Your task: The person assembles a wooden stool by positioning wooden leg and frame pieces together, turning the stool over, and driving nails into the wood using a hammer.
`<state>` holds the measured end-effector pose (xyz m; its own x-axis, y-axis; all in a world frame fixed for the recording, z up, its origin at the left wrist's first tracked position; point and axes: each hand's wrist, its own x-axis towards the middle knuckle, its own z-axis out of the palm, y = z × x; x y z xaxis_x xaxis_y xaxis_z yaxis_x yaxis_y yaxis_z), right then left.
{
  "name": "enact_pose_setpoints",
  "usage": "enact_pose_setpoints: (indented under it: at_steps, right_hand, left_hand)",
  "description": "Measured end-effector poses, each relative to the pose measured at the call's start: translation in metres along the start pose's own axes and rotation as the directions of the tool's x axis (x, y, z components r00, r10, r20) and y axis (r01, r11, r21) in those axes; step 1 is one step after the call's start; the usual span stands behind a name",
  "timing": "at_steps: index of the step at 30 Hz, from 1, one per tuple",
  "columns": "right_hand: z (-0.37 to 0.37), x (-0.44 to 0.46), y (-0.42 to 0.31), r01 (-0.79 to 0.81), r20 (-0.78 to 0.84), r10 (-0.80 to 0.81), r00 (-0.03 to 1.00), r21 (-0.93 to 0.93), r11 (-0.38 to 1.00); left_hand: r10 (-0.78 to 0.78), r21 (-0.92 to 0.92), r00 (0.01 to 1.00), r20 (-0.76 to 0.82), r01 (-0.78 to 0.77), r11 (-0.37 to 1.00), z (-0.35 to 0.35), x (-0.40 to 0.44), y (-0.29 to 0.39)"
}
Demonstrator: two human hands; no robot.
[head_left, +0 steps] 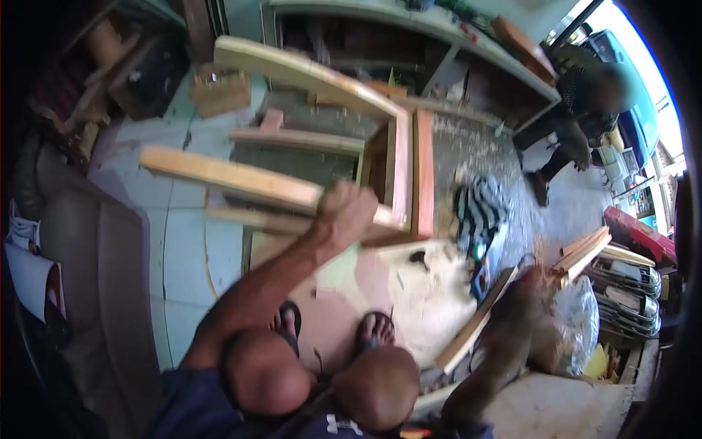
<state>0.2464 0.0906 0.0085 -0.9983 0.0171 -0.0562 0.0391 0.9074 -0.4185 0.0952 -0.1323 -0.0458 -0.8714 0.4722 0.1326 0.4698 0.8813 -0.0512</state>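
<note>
My left hand (347, 208) is closed around a pale leg of a wooden furniture frame (234, 175), near where the leg joins the crosspiece. The frame lies on its side, its long legs pointing left, above the floor in front of my knees. Out to the right, my right hand (521, 296) is smeared by motion beside a clear plastic bag (581, 322) and some wooden strips (585, 256). Its fingers cannot be made out. Just left of it, a long wooden strip (475, 322) rests at an angle near a dark-and-white striped cloth (482, 208).
A plywood sheet (431, 282) lies under my feet. Left stands a brown padded seat (121, 293); a wooden box (219, 91) sits on the tiles. Shelving (380, 18) runs along the back. A person (585, 110) sits at far right, above a stack of metal-framed items (625, 293).
</note>
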Motion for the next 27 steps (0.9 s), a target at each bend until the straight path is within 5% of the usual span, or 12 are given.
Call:
enact_pose_setpoints:
  at_steps: [2,3,4,6,7,10,13,17,20,22,25,27]
  right_hand:
    - [0.008,-0.033,0.009,-0.122,-0.171,0.153,0.973,0.177,0.977]
    - [0.016,-0.024,0.01,-0.112,-0.312,0.2,0.929,0.278,0.954]
    - [0.023,-0.012,0.013,-0.074,-0.438,0.247,0.864,0.375,0.924]
    - [0.034,-0.018,0.048,-0.03,-0.53,0.29,0.797,0.445,0.895]
    - [0.056,-0.052,0.081,-0.078,-0.405,0.14,0.904,0.167,0.983]
    - [-0.031,-0.021,0.005,0.23,-0.454,-0.34,0.823,-0.28,0.932]
    - [-0.004,-0.045,0.022,0.15,-0.537,0.172,0.826,0.503,0.851]
    - [0.055,-0.041,0.004,-0.38,0.124,0.359,0.925,0.312,0.871]
    - [-0.022,-0.027,-0.021,-0.196,-0.018,0.285,0.958,0.684,0.702]
    - [-0.012,-0.027,-0.019,0.327,-0.357,0.118,0.927,0.92,0.215]
    - [0.096,-0.025,0.046,-0.19,-0.03,0.216,0.976,0.378,0.906]
    - [0.117,-0.043,0.056,-0.337,0.059,0.355,0.933,0.486,0.806]
  left_hand:
    - [-0.001,-0.029,0.996,0.088,0.004,1.0,-0.004,-0.003,0.002]
    - [0.055,-0.039,0.99,-0.132,-0.061,0.997,-0.002,-0.011,0.0]
    - [-0.043,-0.017,0.994,0.097,0.045,0.999,-0.006,0.001,0.003]
    - [-0.045,-0.107,0.995,0.093,0.055,0.993,-0.003,-0.001,0.002]
    - [0.025,-0.095,0.995,0.101,-0.016,0.995,-0.007,-0.014,0.008]
    - [-0.007,-0.049,0.987,0.16,0.015,0.999,-0.012,0.005,0.001]
    - [-0.036,-0.091,0.997,0.061,0.041,0.995,-0.006,-0.004,0.002]
    - [0.0,-0.088,0.998,0.057,0.005,0.996,-0.015,-0.01,0.002]
    - [0.031,-0.092,0.997,0.069,-0.025,0.995,-0.017,-0.003,-0.002]
    - [-0.046,-0.122,0.995,0.092,0.057,0.991,-0.001,-0.006,0.001]
    - [-0.058,-0.072,0.989,0.134,0.068,0.995,-0.01,0.006,-0.006]
    - [-0.016,-0.046,0.982,0.187,0.025,0.999,-0.015,0.009,0.004]
